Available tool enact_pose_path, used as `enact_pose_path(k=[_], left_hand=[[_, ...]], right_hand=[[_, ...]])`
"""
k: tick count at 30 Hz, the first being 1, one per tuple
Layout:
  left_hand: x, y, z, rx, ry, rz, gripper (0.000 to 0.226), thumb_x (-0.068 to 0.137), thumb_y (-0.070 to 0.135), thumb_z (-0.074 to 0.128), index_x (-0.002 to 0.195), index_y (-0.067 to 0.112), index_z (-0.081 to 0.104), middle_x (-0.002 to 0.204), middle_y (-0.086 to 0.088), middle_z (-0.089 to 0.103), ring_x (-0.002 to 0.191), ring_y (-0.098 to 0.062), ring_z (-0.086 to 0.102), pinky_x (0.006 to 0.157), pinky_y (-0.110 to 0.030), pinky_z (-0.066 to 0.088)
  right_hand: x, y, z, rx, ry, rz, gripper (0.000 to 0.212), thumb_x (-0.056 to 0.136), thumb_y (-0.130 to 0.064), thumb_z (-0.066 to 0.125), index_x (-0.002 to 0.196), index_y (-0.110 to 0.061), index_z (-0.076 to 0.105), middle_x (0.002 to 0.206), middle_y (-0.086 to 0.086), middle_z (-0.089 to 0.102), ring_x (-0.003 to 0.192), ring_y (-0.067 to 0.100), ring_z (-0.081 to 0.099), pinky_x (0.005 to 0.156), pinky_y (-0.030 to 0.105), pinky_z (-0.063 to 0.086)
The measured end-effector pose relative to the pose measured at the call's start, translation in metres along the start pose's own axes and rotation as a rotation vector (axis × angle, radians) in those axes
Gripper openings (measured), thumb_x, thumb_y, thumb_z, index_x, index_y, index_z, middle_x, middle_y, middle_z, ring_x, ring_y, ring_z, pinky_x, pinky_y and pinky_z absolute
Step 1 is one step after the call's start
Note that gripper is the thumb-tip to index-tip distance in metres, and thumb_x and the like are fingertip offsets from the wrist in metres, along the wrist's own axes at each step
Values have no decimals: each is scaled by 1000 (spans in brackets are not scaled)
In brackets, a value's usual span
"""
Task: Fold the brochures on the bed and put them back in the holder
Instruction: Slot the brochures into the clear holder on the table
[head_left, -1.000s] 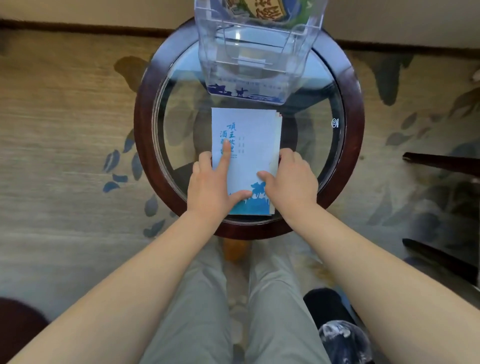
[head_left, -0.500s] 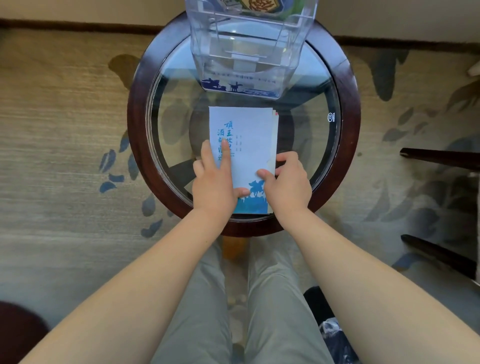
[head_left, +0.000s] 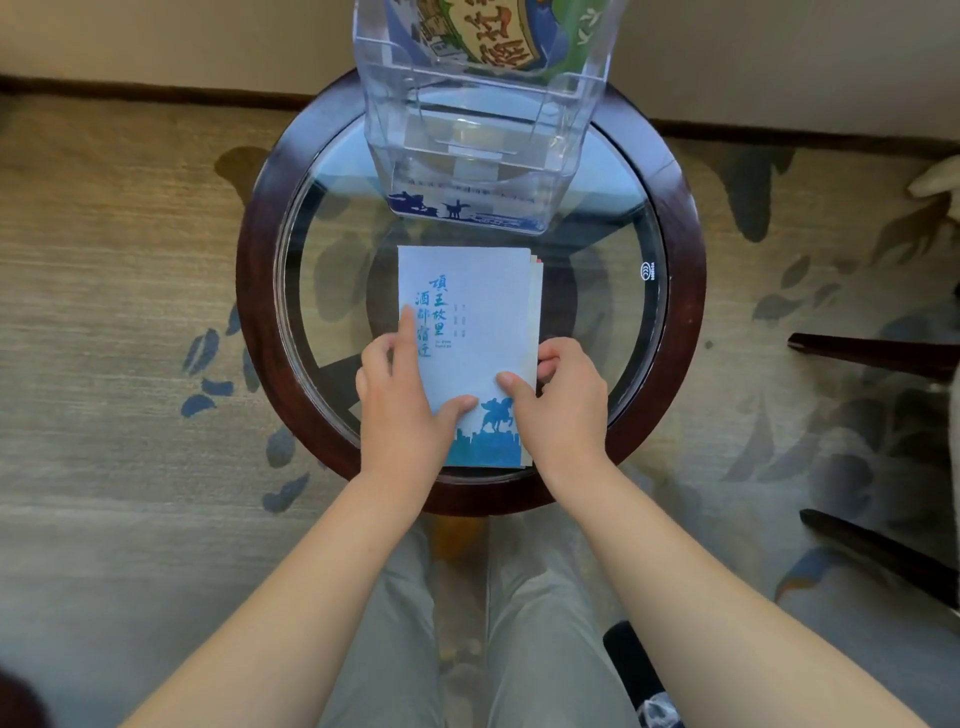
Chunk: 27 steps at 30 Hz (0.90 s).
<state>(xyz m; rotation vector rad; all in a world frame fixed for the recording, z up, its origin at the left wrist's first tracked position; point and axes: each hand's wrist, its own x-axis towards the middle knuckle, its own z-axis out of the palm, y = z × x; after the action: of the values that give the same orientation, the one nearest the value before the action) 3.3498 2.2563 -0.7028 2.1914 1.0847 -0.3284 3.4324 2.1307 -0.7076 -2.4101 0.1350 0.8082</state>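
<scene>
Since the table (head_left: 249, 291) has the holder (head_left: 467, 171) at its far side, the folded brochure (head_left: 478, 291) likely goes straight forward
Brochure lies flat between holder and hands, long axis pointing at the holder, far end just short of it; left hand (head_left: 402, 410) presses the cover with thumb and straight index, right hand (head_left: 563, 410) pinches the right edge, thumb on top; both equally near
</scene>
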Motion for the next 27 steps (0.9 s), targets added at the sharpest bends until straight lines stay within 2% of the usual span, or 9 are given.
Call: enact_pose_path(k=[7,9,12,14,16,18,21,24,27], left_hand=[[3,16,-26,-330,137,-64,50,95,37,66,141,27,47,125,5,52,112,-12,58,91,-33,56],[2,24,-40,-393,129,-30,36,98,32,63,131,22,53,122,3,59,111,-16,62,93,-45,55],[-1,39,-63,-398,117,20,28,99,31,61,125,23,53,118,4,62,108,-13,63,91,-45,56],[-2,54,-85,-403,135,45,32,98,33,62,128,28,51,119,8,63,108,-9,62,90,-42,58],[0,72,-110,-425,150,104,45,97,30,65,136,36,45,120,16,62,111,-6,62,90,-37,58],[5,91,-140,-416,157,191,64,93,26,70,140,51,35,117,25,60,111,-3,61,86,-26,56],[19,118,-181,-414,152,272,81,88,20,77,141,57,28,109,18,64,105,-7,65,83,-29,58],[31,148,-221,-381,198,371,94,85,14,80,146,54,21,111,7,64,102,-13,66,77,-18,56],[39,174,-251,-351,246,503,97,86,11,79,149,51,17,121,-3,62,104,-17,65,80,-22,58]], right_hand=[[-25,-5,-15,65,-37,-54,31,89,-30,78,98,-29,49,96,-14,63,89,9,61,72,24,47],[-31,-16,-27,72,-57,-56,34,90,-27,78,101,-30,47,99,-12,67,90,12,65,74,25,51],[-38,-36,-48,62,-74,-96,40,92,-23,76,108,-34,41,109,-7,71,96,16,70,67,17,50],[-40,-57,-66,30,-72,-143,43,95,-24,73,120,-34,39,116,-5,71,100,19,69,66,16,48],[-39,-79,-86,32,-52,-219,52,95,-22,72,130,-36,36,116,-5,71,101,21,69,73,29,55],[-36,-103,-109,44,-23,-299,50,93,-20,73,127,-35,38,112,-5,71,99,23,68,77,37,57],[-29,-135,-139,66,46,-371,47,90,-14,74,118,-36,42,109,-4,70,100,24,68,78,41,59],[-21,-166,-164,116,100,-441,53,90,-7,68,118,-42,40,112,-3,72,98,20,67,73,33,57],[-11,-194,-185,149,106,-487,60,91,-6,72,124,-42,38,120,-6,69,103,8,62,71,15,51]])
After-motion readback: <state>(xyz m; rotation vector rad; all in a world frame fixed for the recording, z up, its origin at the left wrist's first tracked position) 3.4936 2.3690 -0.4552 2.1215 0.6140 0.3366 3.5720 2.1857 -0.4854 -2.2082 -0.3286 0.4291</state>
